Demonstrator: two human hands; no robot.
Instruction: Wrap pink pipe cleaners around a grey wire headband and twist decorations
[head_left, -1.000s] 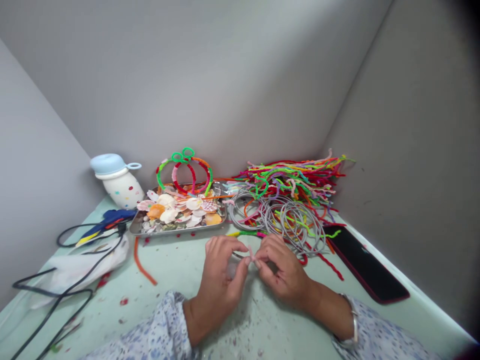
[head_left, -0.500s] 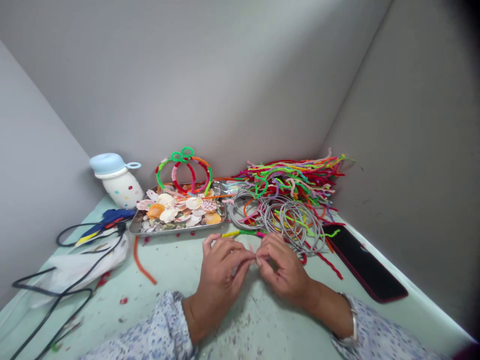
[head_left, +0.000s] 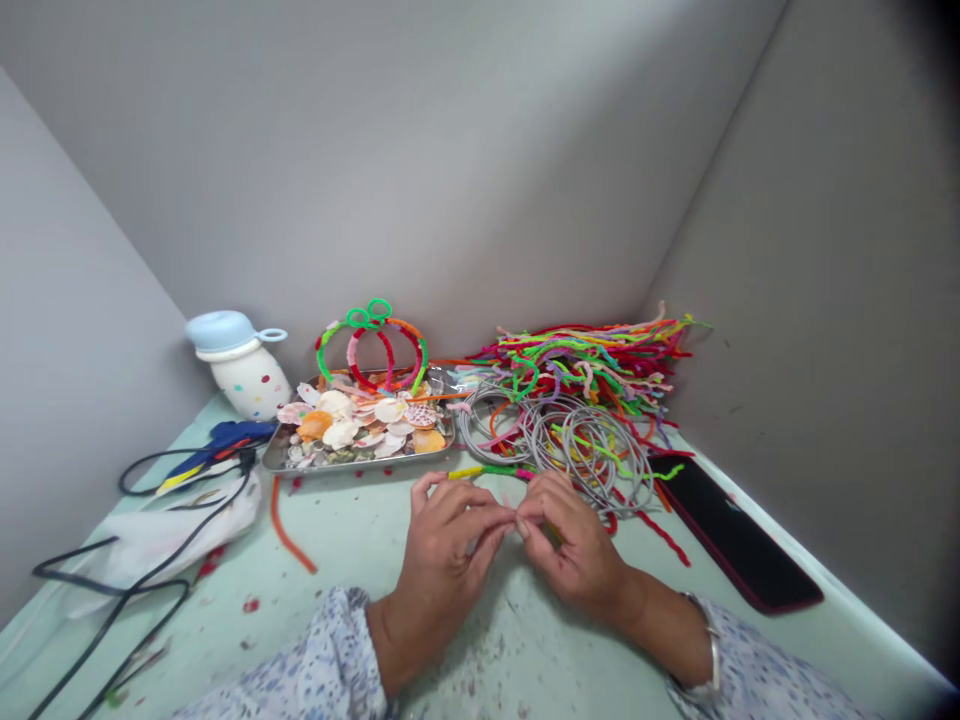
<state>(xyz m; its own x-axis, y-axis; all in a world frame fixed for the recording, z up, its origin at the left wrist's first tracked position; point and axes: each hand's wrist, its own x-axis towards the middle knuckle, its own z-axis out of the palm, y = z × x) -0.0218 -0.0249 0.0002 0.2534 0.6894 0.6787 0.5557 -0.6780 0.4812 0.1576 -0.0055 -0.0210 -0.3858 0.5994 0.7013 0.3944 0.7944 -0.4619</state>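
My left hand and my right hand meet fingertip to fingertip low in the middle of the pale green table. Both pinch a small pale pink piece, likely a bit of pipe cleaner, mostly hidden by the fingers. Just beyond them lies a yellow, green and pink pipe cleaner. Behind that sit several grey wire rings and a heap of coloured pipe cleaners.
A metal tray of seashells carries pipe-cleaner hoops. At the left are a white jar with a blue lid, a blue glue gun, black cables and a white bag. An orange pipe cleaner lies loose. A dark phone lies right.
My fingertips have closed in tighter on the small pink piece and both hands shifted slightly right. The pink tip that showed between the fingers is now almost covered.
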